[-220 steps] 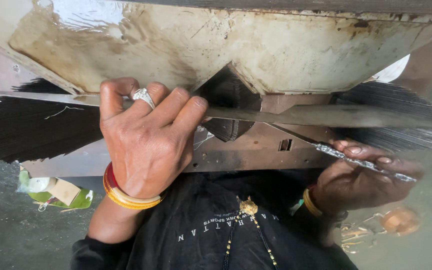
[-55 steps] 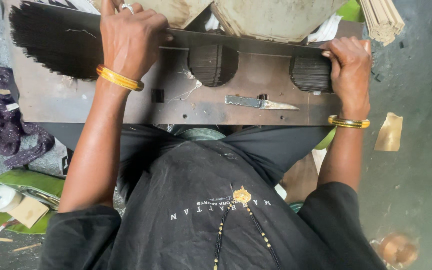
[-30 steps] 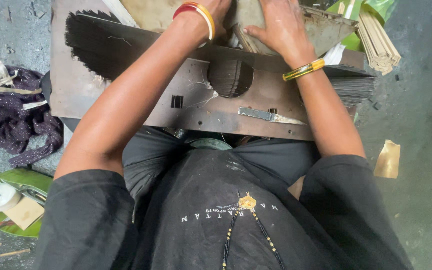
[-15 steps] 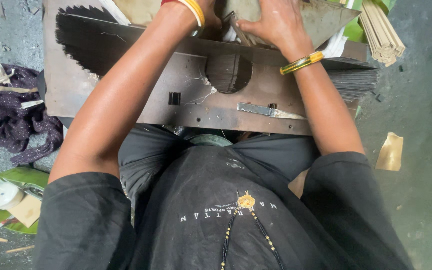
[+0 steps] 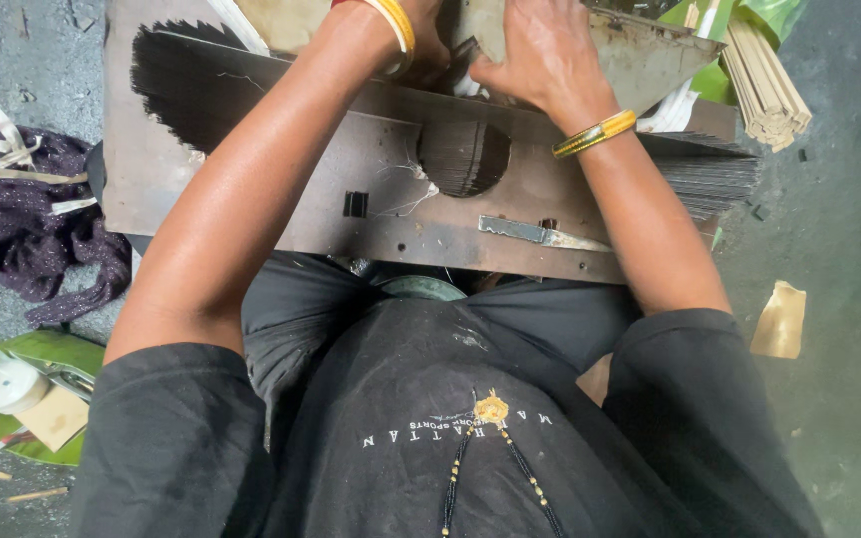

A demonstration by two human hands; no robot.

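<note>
right hand (image 5: 540,50) flat on grey metal sheet (image 5: 640,60); left hand (image 5: 421,40) grip unclear | tan packet (image 5: 781,319) on floor right

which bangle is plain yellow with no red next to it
The bangle on the right wrist: ribbed yellow and alone. The left wrist's bangle sits beside a red one at the frame's top edge.

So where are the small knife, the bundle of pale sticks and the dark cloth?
knife (image 5: 540,234), head view, flat of the blade.
bundle of pale sticks (image 5: 764,85), head view, middle of the stack.
dark cloth (image 5: 22,239), head view, crumpled middle.
</note>
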